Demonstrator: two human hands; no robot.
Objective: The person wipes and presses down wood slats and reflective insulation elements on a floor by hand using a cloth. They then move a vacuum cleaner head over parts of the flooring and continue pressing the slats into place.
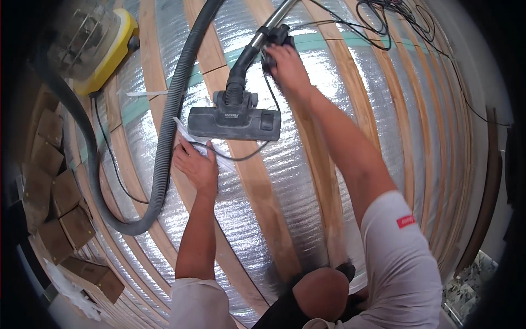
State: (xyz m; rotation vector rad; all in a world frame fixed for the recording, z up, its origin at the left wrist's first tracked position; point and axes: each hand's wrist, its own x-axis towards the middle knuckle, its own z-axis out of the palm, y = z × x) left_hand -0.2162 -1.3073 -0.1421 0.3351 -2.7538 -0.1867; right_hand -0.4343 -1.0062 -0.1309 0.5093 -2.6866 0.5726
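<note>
A dark grey vacuum cleaner floor head [234, 122] lies on the slatted floor, joined to a metal tube [279, 13]. My right hand [289, 68] reaches up beside the tube, its fingers closed round a black object [269, 61] whose kind is mostly hidden by the hand. Just below the floor head's left end, my left hand [196, 167] is low over the floor with thumb and forefinger apart. Its fingertips are by a thin black cord [241, 159] and a white strip [189, 133], which is partly covered by the hand.
A ribbed grey hose [164, 148] loops along the left to a yellow-rimmed machine [112, 55]. Brown cardboard boxes [66, 192] line the left side. Tangled black cable [383, 16] lies at the far right. Wooden battens [263, 203] run over silvery foil [241, 219]. My knee [320, 290] is near.
</note>
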